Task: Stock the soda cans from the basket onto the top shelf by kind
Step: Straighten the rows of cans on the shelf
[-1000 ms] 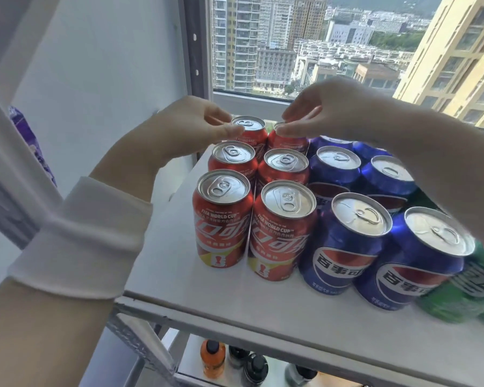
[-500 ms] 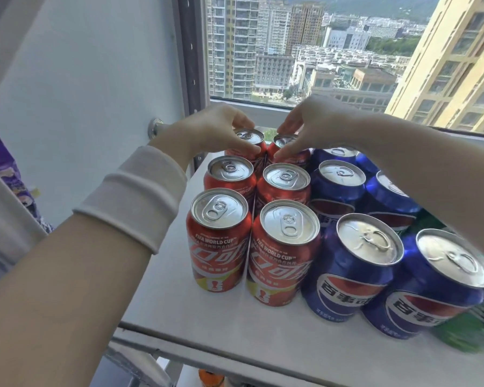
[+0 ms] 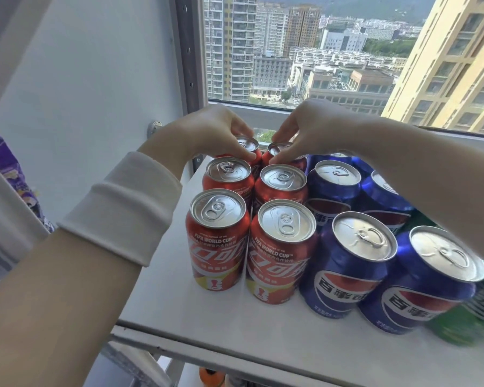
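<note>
My left hand (image 3: 207,132) pinches the top rim of the rear-left red cola can (image 3: 248,143), and my right hand (image 3: 316,129) pinches the rear-right red cola can (image 3: 278,148). Both cans stand at the back of the top shelf (image 3: 207,317). I judge them full, so heavy, with stiff rims and slick, dentable walls just below my fingertips; the rim is the surest hold.

Six red cans (image 3: 218,241), at least five blue cans (image 3: 347,263), at least one green can (image 3: 458,329).
</note>
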